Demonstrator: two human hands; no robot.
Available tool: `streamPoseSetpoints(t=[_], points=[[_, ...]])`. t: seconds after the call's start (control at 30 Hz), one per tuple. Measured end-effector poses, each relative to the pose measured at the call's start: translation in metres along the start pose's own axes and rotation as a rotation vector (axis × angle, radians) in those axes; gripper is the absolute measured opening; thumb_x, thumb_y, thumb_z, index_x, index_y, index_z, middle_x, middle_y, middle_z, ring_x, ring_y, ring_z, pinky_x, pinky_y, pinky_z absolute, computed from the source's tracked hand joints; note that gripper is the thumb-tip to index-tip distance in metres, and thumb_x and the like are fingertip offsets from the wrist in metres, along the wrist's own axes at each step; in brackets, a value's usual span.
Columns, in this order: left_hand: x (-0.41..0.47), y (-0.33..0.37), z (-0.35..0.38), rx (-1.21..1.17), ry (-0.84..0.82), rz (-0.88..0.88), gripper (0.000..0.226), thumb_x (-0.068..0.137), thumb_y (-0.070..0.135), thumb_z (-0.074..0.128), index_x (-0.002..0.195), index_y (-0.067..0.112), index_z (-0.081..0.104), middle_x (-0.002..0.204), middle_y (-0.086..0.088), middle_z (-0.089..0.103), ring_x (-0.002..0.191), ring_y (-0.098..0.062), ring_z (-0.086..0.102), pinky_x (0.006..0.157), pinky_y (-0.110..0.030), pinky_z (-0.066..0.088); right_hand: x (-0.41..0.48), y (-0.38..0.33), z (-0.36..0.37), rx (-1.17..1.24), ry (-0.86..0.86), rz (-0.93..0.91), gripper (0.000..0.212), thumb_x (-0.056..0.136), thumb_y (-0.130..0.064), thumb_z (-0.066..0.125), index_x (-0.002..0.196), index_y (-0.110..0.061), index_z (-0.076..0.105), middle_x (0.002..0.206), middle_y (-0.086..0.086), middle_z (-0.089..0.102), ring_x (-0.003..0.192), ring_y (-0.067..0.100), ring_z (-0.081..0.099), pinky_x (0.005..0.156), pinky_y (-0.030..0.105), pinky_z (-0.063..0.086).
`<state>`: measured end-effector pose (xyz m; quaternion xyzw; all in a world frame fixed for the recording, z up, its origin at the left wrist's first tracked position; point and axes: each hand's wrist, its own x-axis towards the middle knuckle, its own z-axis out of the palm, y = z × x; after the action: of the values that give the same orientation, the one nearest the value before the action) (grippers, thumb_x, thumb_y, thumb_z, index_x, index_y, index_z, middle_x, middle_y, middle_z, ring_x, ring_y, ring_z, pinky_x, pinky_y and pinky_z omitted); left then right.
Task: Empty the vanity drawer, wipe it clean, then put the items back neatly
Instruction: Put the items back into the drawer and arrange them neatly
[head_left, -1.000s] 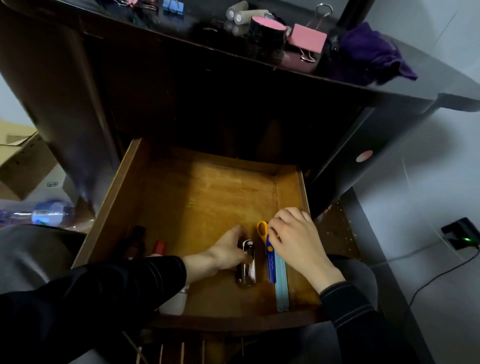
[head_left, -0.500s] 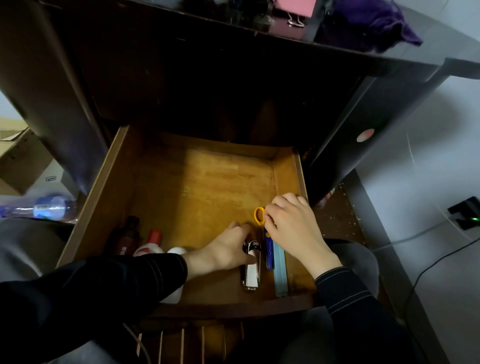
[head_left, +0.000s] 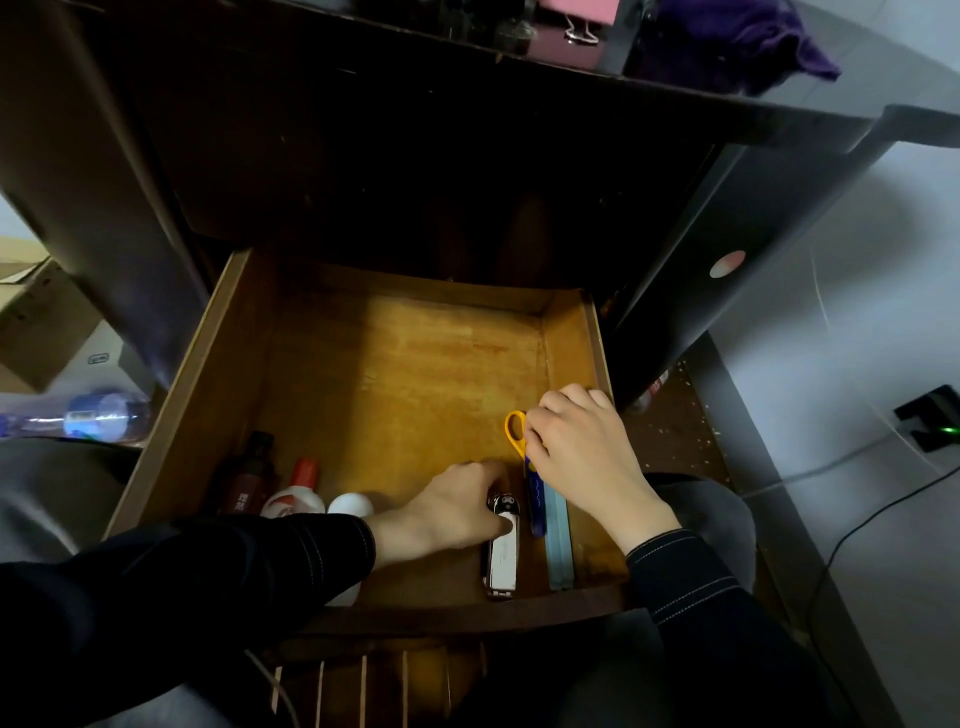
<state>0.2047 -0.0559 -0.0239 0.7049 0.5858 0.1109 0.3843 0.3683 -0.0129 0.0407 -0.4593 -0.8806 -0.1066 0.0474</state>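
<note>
The wooden vanity drawer (head_left: 405, 364) is pulled out below the dark vanity. My left hand (head_left: 452, 512) holds the top of a small silver stapler (head_left: 501, 564) lying near the drawer's front. Right of it lie scissors with a yellow handle (head_left: 515, 431) and blue blades, and a pale blue flat strip (head_left: 560, 551) along the right wall. My right hand (head_left: 582, 457) rests over the scissors, fingers curled at the handle. At the front left lie a dark bottle (head_left: 249, 478), a white bottle with a red cap (head_left: 296, 496) and a white round container (head_left: 349, 504).
A purple cloth (head_left: 737, 41) and a pink binder clip (head_left: 576, 13) sit on the vanity top. A cardboard box (head_left: 36, 322) and a plastic bottle (head_left: 93, 415) lie on the floor at left. A power strip (head_left: 930, 423) with cables is at right.
The camera has tilted down, so the drawer sits higher in view. My left hand has turned the stapler so its white face shows. My right hand stays on the scissors.
</note>
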Motion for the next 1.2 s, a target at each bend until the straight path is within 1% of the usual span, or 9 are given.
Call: streamPoseSetpoints(t=[0.07, 0.2, 0.3, 0.43, 0.6, 0.7, 0.9, 1.1, 1.2], points=[[0.000, 0.002, 0.001, -0.005, 0.035, -0.019, 0.028, 0.081, 0.028, 0.072, 0.099, 0.017, 0.053, 0.087, 0.000, 0.060, 0.079, -0.020, 0.059, 0.059, -0.028, 0.042, 0.000, 0.000, 0.000, 0.000, 0.001, 0.003, 0.025, 0.098, -0.026, 0.051, 0.089, -0.016, 0.072, 0.091, 0.001, 0.066, 0.093, 0.024, 0.056, 0.083, 0.041, 0.046], [0.004, 0.007, 0.000, 0.007, 0.002, -0.031, 0.027, 0.082, 0.023, 0.066, 0.105, 0.015, 0.054, 0.083, 0.003, 0.054, 0.081, -0.022, 0.058, 0.063, -0.031, 0.042, 0.000, 0.000, -0.001, 0.000, 0.003, 0.009, 0.024, 0.097, -0.025, 0.051, 0.088, -0.016, 0.071, 0.090, 0.001, 0.066, 0.092, 0.024, 0.056, 0.082, 0.041, 0.045], [0.007, 0.007, -0.001, 0.023, -0.035, -0.036, 0.025, 0.085, 0.024, 0.064, 0.106, 0.013, 0.058, 0.088, 0.000, 0.059, 0.085, -0.023, 0.059, 0.065, -0.031, 0.044, 0.000, -0.001, 0.000, -0.004, -0.006, 0.006, 0.025, 0.098, -0.026, 0.049, 0.089, -0.016, 0.070, 0.091, 0.000, 0.066, 0.093, 0.024, 0.055, 0.083, 0.041, 0.045], [0.008, 0.004, 0.001, 0.011, 0.005, -0.030, 0.018, 0.089, 0.028, 0.064, 0.099, 0.016, 0.054, 0.081, 0.006, 0.055, 0.079, -0.019, 0.056, 0.063, -0.027, 0.038, 0.000, -0.001, -0.001, 0.000, -0.009, 0.011, 0.026, 0.098, -0.026, 0.048, 0.088, -0.016, 0.071, 0.090, 0.001, 0.066, 0.091, 0.023, 0.055, 0.082, 0.041, 0.045], [0.010, 0.004, 0.001, 0.003, 0.032, -0.032, 0.026, 0.091, 0.034, 0.064, 0.109, 0.015, 0.057, 0.095, -0.002, 0.064, 0.086, -0.022, 0.061, 0.066, -0.029, 0.042, 0.000, -0.001, -0.002, 0.000, -0.010, 0.014, 0.027, 0.099, -0.026, 0.048, 0.088, -0.016, 0.071, 0.090, 0.001, 0.066, 0.091, 0.023, 0.056, 0.082, 0.041, 0.046], [0.010, 0.003, 0.001, 0.006, 0.044, -0.026, 0.024, 0.092, 0.035, 0.063, 0.105, 0.017, 0.055, 0.097, -0.004, 0.066, 0.088, -0.025, 0.064, 0.066, -0.029, 0.043, 0.001, -0.001, -0.003, -0.001, -0.018, 0.016, 0.028, 0.099, -0.027, 0.047, 0.089, -0.016, 0.071, 0.091, 0.001, 0.066, 0.093, 0.023, 0.056, 0.083, 0.041, 0.045], [0.008, 0.001, 0.008, 0.005, 0.002, -0.029, 0.023, 0.092, 0.039, 0.063, 0.090, 0.024, 0.046, 0.077, 0.004, 0.058, 0.064, -0.011, 0.057, 0.048, -0.024, 0.038, 0.000, -0.001, -0.003, 0.002, -0.026, 0.020, 0.028, 0.100, -0.027, 0.047, 0.091, -0.017, 0.072, 0.093, 0.001, 0.067, 0.095, 0.023, 0.056, 0.084, 0.041, 0.046], [0.009, 0.002, 0.008, -0.025, -0.019, -0.059, 0.022, 0.094, 0.038, 0.061, 0.089, 0.023, 0.046, 0.078, 0.000, 0.061, 0.061, -0.014, 0.062, 0.046, -0.024, 0.042, 0.000, -0.001, -0.002, -0.001, -0.027, 0.023, 0.027, 0.100, -0.027, 0.048, 0.092, -0.017, 0.072, 0.094, 0.000, 0.067, 0.095, 0.023, 0.056, 0.084, 0.041, 0.046], [0.009, 0.002, 0.008, -0.038, -0.014, -0.071, 0.024, 0.095, 0.037, 0.061, 0.086, 0.026, 0.041, 0.076, 0.001, 0.060, 0.052, -0.011, 0.059, 0.038, -0.018, 0.036, 0.001, -0.001, -0.002, -0.005, -0.038, 0.026, 0.028, 0.100, -0.027, 0.047, 0.093, -0.017, 0.072, 0.096, 0.000, 0.067, 0.097, 0.022, 0.056, 0.085, 0.041, 0.045]])
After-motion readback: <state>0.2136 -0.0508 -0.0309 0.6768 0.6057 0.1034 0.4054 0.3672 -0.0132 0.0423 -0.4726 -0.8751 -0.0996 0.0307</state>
